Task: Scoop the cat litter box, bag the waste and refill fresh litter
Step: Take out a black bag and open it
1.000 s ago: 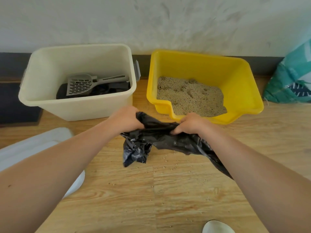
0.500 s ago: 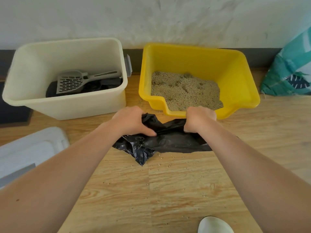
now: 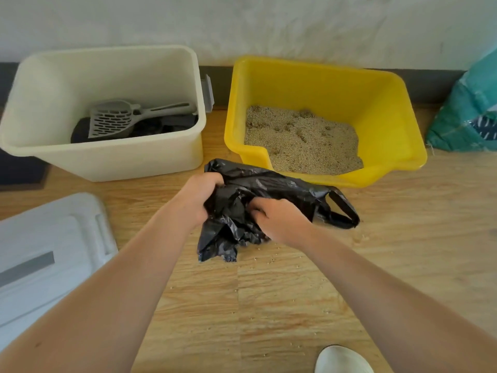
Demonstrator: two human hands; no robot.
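Note:
A crumpled black plastic bag (image 3: 271, 188) hangs just above the wooden floor in front of the yellow litter box (image 3: 390, 109). My left hand (image 3: 197, 196) grips its left side and my right hand (image 3: 279, 220) grips the bunched plastic in the middle. One bag handle loops out to the right. Tan litter (image 3: 301, 138) with dents fills the bottom of the yellow box. A grey slotted scoop (image 3: 118, 119) lies on dark material inside the cream bin (image 3: 107, 160) at the left.
A white lid (image 3: 51, 254) lies on the floor at the left. A teal litter sack (image 3: 468, 111) leans by the wall at the right. Loose grains dot the floor (image 3: 269, 305). A white shoe tip (image 3: 341, 359) shows at the bottom edge.
My hands have come closer together on the bag, bunching it. The right hand moved left toward the middle, and a bag handle now shows at the right.

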